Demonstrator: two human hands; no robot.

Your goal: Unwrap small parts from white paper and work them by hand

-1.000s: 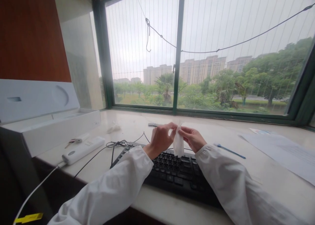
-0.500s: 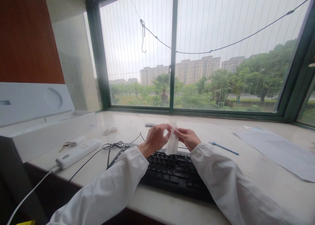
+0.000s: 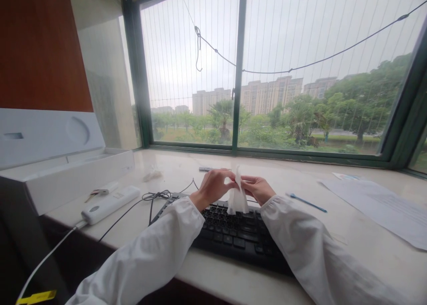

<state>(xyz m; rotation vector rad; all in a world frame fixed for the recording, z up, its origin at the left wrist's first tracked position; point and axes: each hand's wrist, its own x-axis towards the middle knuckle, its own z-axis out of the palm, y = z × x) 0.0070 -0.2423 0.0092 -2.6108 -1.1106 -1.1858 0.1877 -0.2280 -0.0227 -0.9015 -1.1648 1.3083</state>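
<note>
A thin white tissue (image 3: pixel 237 200) hangs upright between my two hands, just above a black keyboard (image 3: pixel 230 233). My left hand (image 3: pixel 215 185) pinches the upper part of the tissue between thumb and fingers. From the other side, my right hand (image 3: pixel 259 188) also grips it, fingers pressed together. The tissue's lower end spreads loosely in front of the keys. Both sleeves are white, and they cover the keyboard's two lower ends in part.
Left are a white power strip (image 3: pixel 110 205), keys (image 3: pixel 95 192), a tangled black cable (image 3: pixel 156 195) and an open white box (image 3: pixel 80 176). A crumpled clear wrapper (image 3: pixel 153 174) lies behind. Right are a blue pen-like stick (image 3: pixel 308 202) and paper sheets (image 3: pixel 380 207). A window (image 3: pixel 236 118) stands behind.
The tissue has opened out from a narrow folded strip, its lower end now wider and looser. Both hands keep their grip. The whole view has shifted slightly.
</note>
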